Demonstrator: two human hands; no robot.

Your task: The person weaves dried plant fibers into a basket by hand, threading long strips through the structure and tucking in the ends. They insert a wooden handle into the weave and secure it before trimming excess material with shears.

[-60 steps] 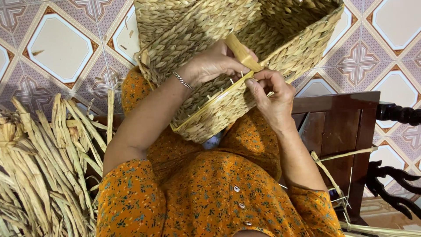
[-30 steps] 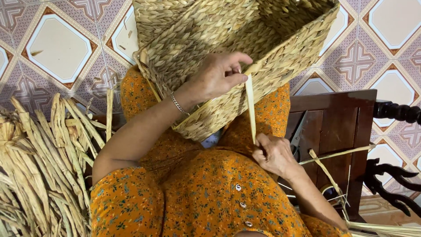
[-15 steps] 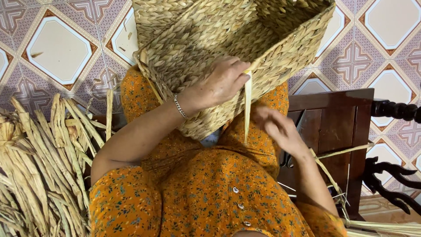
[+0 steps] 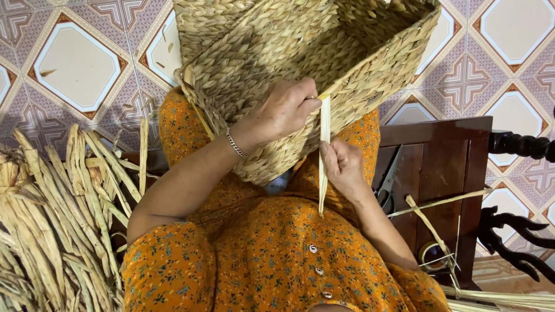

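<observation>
The woven basket point(image 4: 300, 63) runs off the top edge, its far rim unseen. The left hand's fingers point(image 4: 306, 95) curl behind the rim. The pile of dried reeds point(image 4: 52, 219) is cut off at left and bottom. The scissors point(image 4: 386, 185) are partly hidden behind the right forearm.

The basket point(image 4: 277, 63) rested on the person's lap, far from the camera. A bundle of dried reeds point(image 4: 52, 219) lay at the left. The wooden chair point(image 4: 445, 167) stood at the right, with scissors point(image 4: 386, 188) on it near the right hand point(image 4: 344, 167).
</observation>
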